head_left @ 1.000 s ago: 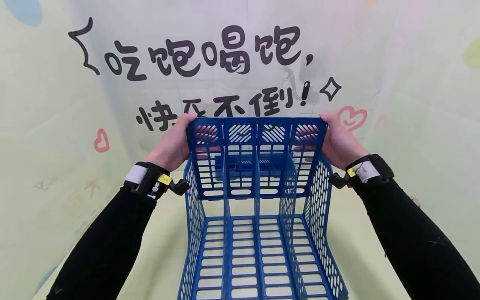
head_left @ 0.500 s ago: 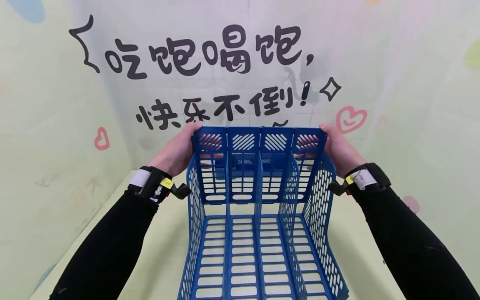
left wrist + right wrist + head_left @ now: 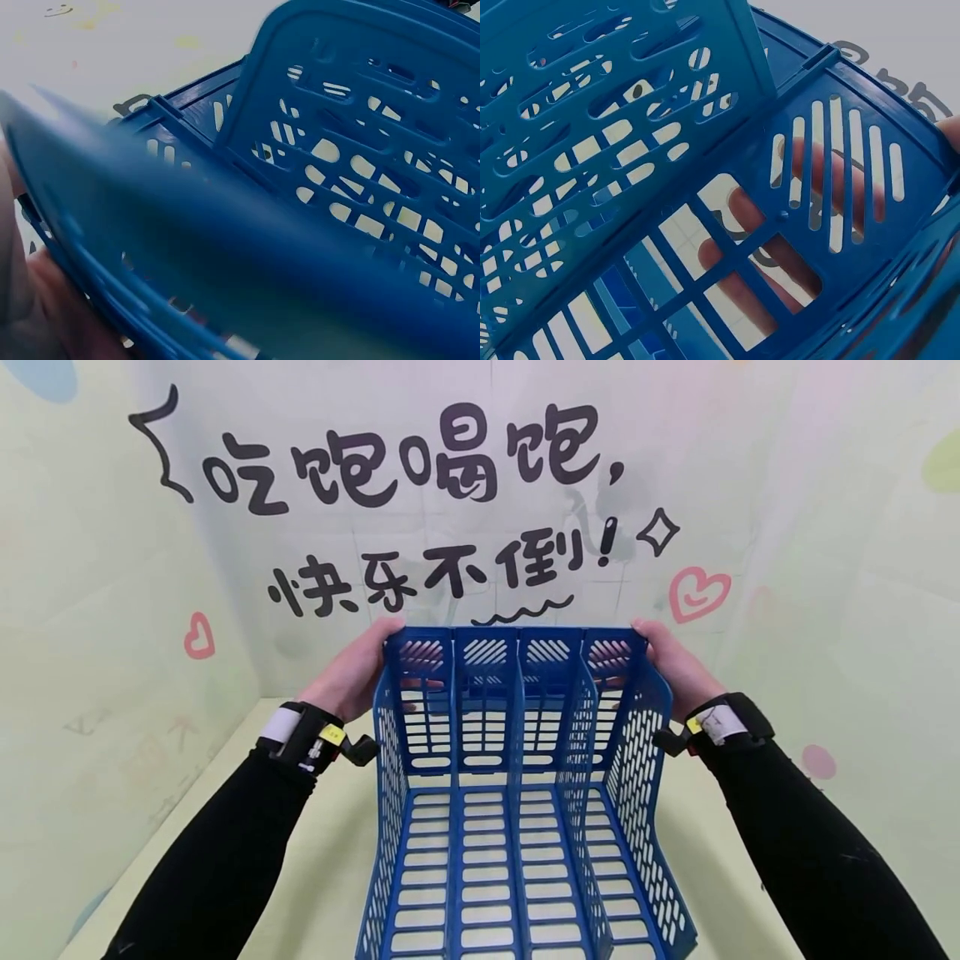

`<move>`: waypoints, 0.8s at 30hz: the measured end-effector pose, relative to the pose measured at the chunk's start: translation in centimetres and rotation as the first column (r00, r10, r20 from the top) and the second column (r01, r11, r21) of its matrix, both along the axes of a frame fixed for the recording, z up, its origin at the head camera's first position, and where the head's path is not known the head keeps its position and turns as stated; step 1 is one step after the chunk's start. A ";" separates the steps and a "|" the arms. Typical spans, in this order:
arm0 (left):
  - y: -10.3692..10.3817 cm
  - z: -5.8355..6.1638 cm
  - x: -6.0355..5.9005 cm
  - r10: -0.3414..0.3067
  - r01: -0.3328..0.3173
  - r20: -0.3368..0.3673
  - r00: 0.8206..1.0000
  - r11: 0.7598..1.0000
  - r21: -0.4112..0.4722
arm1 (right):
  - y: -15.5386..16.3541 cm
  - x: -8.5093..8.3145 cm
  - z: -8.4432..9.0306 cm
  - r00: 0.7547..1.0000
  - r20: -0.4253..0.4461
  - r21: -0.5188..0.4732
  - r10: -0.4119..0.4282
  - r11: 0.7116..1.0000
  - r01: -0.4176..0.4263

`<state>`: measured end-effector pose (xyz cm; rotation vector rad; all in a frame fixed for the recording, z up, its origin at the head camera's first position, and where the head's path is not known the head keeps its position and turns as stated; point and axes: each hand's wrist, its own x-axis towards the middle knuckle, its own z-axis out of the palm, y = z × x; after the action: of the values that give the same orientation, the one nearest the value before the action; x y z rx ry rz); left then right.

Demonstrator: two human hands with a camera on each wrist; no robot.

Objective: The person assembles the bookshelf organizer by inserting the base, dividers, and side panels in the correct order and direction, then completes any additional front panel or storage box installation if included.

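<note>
A blue slotted plastic file rack (image 3: 517, 793) with several compartments stands between my arms on a pale table. My left hand (image 3: 352, 672) grips the left end of its upright back panel; my right hand (image 3: 671, 664) grips the right end. In the right wrist view my fingers (image 3: 832, 187) show through the panel's slats (image 3: 780, 225), curled behind it. The left wrist view is filled by the rack's side wall (image 3: 360, 165), with part of my left hand (image 3: 52, 315) at the lower left edge.
A pale wall (image 3: 450, 510) with black characters and pink hearts stands close behind the rack. Side walls close in left and right. The yellow-green table (image 3: 330, 827) extends on both sides of the rack.
Both hands and the rack's back panel have come lower in the head view, and the panel's top now sits below the wavy line on the wall.
</note>
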<state>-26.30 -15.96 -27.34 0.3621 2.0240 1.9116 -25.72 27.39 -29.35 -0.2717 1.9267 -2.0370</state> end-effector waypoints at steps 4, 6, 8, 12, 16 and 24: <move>-0.5 -0.6 -0.1 0.005 -0.004 0.020 1.000 0.999 -0.033 | -0.1 0.3 -0.2 1.000 -0.010 0.128 0.007 0.992 -0.006; -0.8 -0.9 -0.1 0.012 -0.011 0.023 1.000 0.999 -0.047 | -0.2 0.3 -0.2 1.000 -0.017 0.134 0.013 0.991 -0.011; -1.1 -1.3 -0.1 0.002 -0.002 0.020 1.000 0.999 -0.049 | -0.2 0.3 -0.4 1.000 -0.015 0.119 0.024 0.993 -0.022; -1.5 -2.0 -0.1 -0.021 0.022 0.031 0.999 0.999 -0.037 | -0.3 0.4 -0.6 0.999 -0.001 0.103 0.052 0.993 -0.051; -1.7 -2.4 -0.1 -0.023 0.023 0.040 0.999 1.000 -0.020 | -0.4 0.4 -0.8 0.999 -0.003 0.138 0.051 0.989 -0.050; -1.9 -1.8 0.8 -0.015 0.007 -0.057 0.998 0.990 -0.140 | 0.5 0.3 0.3 0.996 -0.076 0.324 0.041 0.946 -0.014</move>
<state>-25.54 -17.91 -29.16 0.3969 2.1738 1.7597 -25.43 27.93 -29.07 -0.3032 2.2528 -1.6792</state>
